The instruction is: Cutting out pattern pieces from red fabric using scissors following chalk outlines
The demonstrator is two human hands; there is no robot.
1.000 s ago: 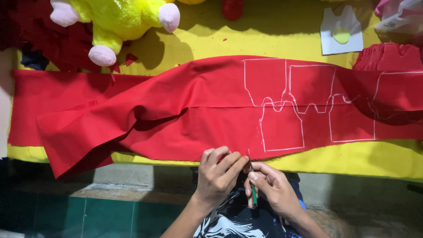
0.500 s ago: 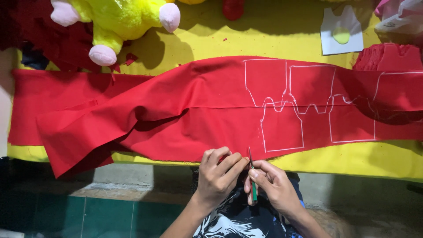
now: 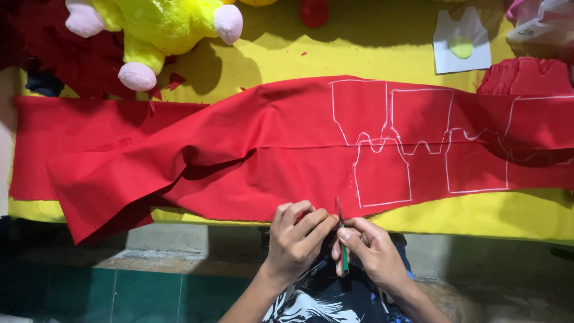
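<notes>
Left hand (image 3: 297, 239) curls its fingers closed over the near edge of the red cloth (image 3: 269, 155), which lies spread along the yellow table (image 3: 508, 215), chalk outlines on it. Right hand (image 3: 373, 251) grips a green-handled tool (image 3: 343, 248), tip at the cloth's edge. A yellow plush toy (image 3: 149, 30) sits at the far side.

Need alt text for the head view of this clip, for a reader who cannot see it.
Two hands meet at the near edge of a long red cloth marked with white outlines: the right hand holds a green-handled tool, the left hand is closed beside it. The cloth lies on a yellow surface, with a yellow plush toy at the far side.
</notes>
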